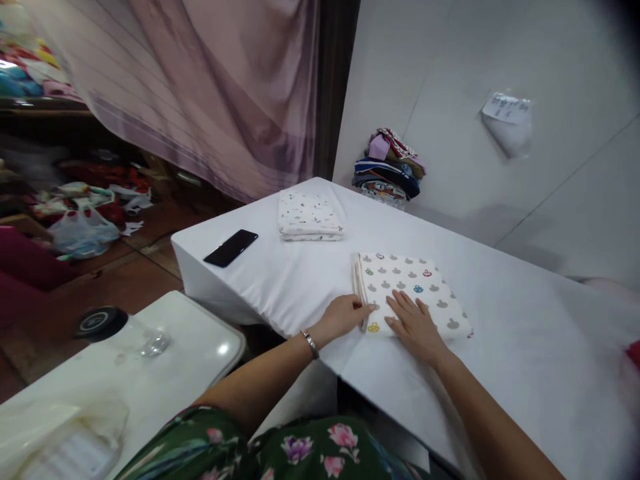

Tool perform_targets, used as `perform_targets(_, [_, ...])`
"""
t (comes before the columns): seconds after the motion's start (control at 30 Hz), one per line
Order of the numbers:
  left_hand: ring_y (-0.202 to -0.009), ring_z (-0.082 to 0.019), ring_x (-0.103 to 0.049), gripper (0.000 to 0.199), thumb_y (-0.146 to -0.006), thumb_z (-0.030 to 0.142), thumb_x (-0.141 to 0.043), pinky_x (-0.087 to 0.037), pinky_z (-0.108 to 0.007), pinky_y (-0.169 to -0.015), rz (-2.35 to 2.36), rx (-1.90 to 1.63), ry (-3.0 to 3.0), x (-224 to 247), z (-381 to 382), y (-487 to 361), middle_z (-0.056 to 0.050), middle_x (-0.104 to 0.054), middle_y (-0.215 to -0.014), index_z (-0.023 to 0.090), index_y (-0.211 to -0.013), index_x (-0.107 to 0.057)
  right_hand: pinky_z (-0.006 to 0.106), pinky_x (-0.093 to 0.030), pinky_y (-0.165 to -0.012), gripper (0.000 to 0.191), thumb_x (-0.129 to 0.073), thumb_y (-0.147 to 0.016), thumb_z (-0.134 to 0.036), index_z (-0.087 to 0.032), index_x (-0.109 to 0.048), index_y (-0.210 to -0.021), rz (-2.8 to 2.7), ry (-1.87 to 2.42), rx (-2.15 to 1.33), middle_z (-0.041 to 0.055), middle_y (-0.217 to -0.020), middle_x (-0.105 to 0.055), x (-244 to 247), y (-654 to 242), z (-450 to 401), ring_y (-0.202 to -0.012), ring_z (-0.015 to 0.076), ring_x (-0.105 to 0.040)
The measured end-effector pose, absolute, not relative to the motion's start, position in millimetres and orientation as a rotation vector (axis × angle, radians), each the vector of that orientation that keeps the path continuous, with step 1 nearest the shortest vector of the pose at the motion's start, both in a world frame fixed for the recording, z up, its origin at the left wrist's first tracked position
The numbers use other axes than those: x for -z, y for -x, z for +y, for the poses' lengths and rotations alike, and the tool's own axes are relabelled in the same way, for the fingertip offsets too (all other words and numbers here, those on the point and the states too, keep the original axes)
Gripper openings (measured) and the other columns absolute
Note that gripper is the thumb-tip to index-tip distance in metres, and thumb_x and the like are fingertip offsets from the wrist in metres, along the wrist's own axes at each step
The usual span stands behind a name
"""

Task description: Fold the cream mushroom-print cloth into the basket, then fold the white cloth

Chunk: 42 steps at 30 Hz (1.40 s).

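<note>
One folded cloth [429,295] lies on the white surface [525,327] — right hand [415,329] flat and spread on top, left hand [344,317] curled at the cloth's edge, perhaps pinching it.

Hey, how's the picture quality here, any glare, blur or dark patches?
Head view: a bright glare spot on the white side table; head view: translucent plastic at lower left looks smeared, while the left hand, right hand and patterned folded cloth look fairly clear; head view: the upper right corner falls to black.

Unreadable marks on paper note [507,109], black lid [101,323]
</note>
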<state>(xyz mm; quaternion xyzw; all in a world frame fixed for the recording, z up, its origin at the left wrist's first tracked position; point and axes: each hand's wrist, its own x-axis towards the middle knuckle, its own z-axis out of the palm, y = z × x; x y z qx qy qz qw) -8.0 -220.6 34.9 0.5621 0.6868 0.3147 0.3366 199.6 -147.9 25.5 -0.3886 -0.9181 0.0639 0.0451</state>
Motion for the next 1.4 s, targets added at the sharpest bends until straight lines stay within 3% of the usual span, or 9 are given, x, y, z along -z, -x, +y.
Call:
perform_targets(0.13, [-0.061, -0.015, -0.053, 0.04, -0.075, 0.056, -0.051, -0.032, -0.025, -0.051, 1.803, -0.757, -1.475, -37, -212, 7, -0.001, -0.062, -0.064, 0.019, -0.062, -0.058, 0.049, -0.013, -0.11, 0.055, -0.023, -0.092, -0.053, -0.027, -0.037, -0.139, -2.769, 1.2, -0.361, 0.0044, -0.149, -0.025, -37, -196, -136, -0.138, 0.0222, -0.017])
perform_targets(0.33, [-0.057, -0.014, -0.049, 0.038, -0.078, 0.05, -0.047, -0.029, -0.025, -0.05, 1.807, -0.729, -1.544, -30, -212, 4, -0.001, -0.058, -0.06, 0.018, -0.061, -0.058, 0.046, -0.005, -0.111, 0.058, -0.023, -0.093, -0.048, -0.021, -0.027, -0.144, -2.704, 1.187, -0.276, 0.0047, -0.152, -0.013, -50, -147, -105, -0.14, 0.02, -0.007])
perform_targets(0.63, [-0.059, -0.014, -0.05, 0.034, -0.077, 0.046, -0.049, -0.029, -0.025, -0.053, 1.796, -0.72, -1.529, -23, -209, 9, -0.001, -0.061, -0.063, 0.017, -0.066, -0.061, 0.047, -0.005, -0.111, 0.058, -0.022, -0.093, -0.045, -0.018, -0.024, -0.144, -2.837, 1.265, -0.26, 0.0056, -0.152, -0.013, -26, -98, -90, -0.14, 0.0196, -0.007])
perform_targets(0.9, [-0.057, -0.013, -0.047, 0.038, -0.078, 0.05, -0.047, -0.027, -0.024, -0.052, 1.779, -0.77, -1.508, -20, -209, 8, 0.001, -0.059, -0.061, 0.017, -0.063, -0.058, 0.047, -0.004, -0.11, 0.06, -0.023, -0.093, -0.047, -0.019, -0.021, -0.145, -2.838, 1.228, -0.31, 0.0062, -0.153, -0.008, -34, -89, -81, -0.14, 0.0203, -0.002])
perform_targets(1.2, [-0.053, -0.013, -0.048, 0.043, -0.077, 0.055, -0.047, -0.027, -0.026, -0.05, 1.777, -0.543, -1.668, -44, -190, 30, 0.001, -0.055, -0.054, 0.018, -0.058, -0.057, 0.051, -0.002, -0.109, 0.056, -0.033, -0.092, -0.044, -0.021, -0.03, -0.142, -2.75, 1.159, -0.532, 0.0063, -0.151, -0.015, -33, -83, -76, -0.139, 0.0217, -0.008])
perform_targets(1.3, [-0.064, -0.016, -0.055, 0.037, -0.082, 0.049, -0.043, -0.034, -0.026, -0.056, 1.953, -0.677, -1.744, -68, -173, 30, -0.001, -0.062, -0.066, 0.019, -0.069, -0.06, 0.048, -0.009, -0.11, 0.051, -0.032, -0.093, -0.043, -0.022, -0.036, -0.139, -2.607, 1.144, -0.74, 0.0068, -0.15, -0.022, -39, -91, -65, -0.139, 0.0207, -0.012])
perform_targets(1.4, [-0.095, -0.019, -0.057, 0.031, -0.086, 0.04, -0.042, -0.041, -0.029, -0.079, 1.993, -0.887, -1.94, -77, -153, 18, -0.005, -0.066, -0.1, 0.019, -0.099, -0.061, 0.043, -0.014, -0.11, 0.049, -0.028, -0.095, -0.037, -0.019, -0.039, -0.138, -2.459, 1.242, -0.694, 0.0081, -0.149, -0.024, -47, -111, -54, -0.139, 0.0193, -0.014])
